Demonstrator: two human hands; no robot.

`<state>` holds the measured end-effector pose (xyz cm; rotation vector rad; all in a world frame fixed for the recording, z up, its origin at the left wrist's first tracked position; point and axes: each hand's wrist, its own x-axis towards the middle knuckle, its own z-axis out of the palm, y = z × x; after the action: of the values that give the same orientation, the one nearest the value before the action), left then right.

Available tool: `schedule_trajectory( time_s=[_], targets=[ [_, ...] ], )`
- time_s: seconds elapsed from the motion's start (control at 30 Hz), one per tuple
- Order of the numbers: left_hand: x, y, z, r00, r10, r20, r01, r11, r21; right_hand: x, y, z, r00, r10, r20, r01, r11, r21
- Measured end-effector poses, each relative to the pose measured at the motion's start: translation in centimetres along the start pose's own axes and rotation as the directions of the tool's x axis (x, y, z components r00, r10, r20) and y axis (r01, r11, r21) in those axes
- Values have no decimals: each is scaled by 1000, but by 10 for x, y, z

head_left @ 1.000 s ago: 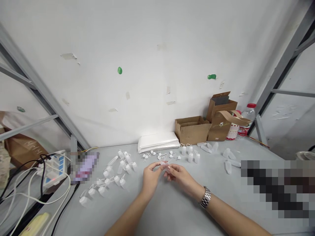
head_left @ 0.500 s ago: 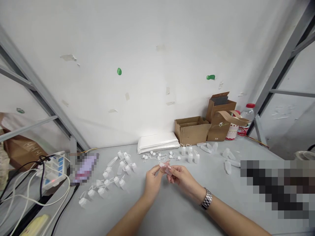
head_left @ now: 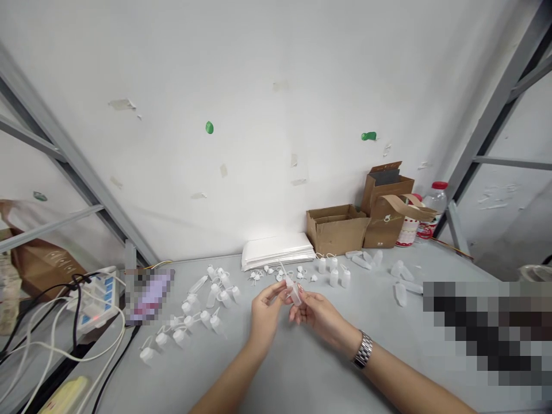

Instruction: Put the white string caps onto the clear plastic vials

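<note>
My left hand (head_left: 264,313) and my right hand (head_left: 318,313) meet above the middle of the grey table (head_left: 302,368). Between their fingertips they pinch one small translucent plastic bottle (head_left: 294,293), tilted, with a thin white cap tether sticking up from it. My right wrist wears a metal watch (head_left: 361,351). Several small capped bottles (head_left: 202,305) lie in a loose group to the left of my hands. Small white caps (head_left: 276,271) are scattered just beyond my fingers. A few more bottles (head_left: 334,270) stand and lie to the right.
A white paper stack (head_left: 278,250) lies at the wall. Open cardboard boxes (head_left: 338,227), a brown paper bag (head_left: 390,213) and a red-capped drink bottle (head_left: 435,201) stand at the back right. A power strip with cables (head_left: 92,299) sits at the left edge. Grey shelf posts flank both sides.
The bottle between my fingers has turned from lying flat to a more upright tilt, and its tether now sticks up. Both hands have stayed in almost the same place.
</note>
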<state>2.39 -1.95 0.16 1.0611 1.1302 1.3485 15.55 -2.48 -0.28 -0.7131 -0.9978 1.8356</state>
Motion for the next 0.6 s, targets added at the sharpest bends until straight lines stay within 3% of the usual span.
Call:
schedule_trajectory(
  time_s=[0.13, 0.33, 0.6],
  targets=[
    [2, 3, -1, 1000, -12, -8, 11, 999, -34, 2, 3, -2, 1000, -18, -22, 18, 999, 27],
    [-1, 8, 3, 956, -123, 265, 168, 973, -155, 3, 9, -3, 999, 37, 37, -39, 998, 43],
    [-1, 7, 3, 957, -105, 269, 146, 980, -137, 1, 11, 3, 998, 52, -24, -49, 991, 124]
  ],
)
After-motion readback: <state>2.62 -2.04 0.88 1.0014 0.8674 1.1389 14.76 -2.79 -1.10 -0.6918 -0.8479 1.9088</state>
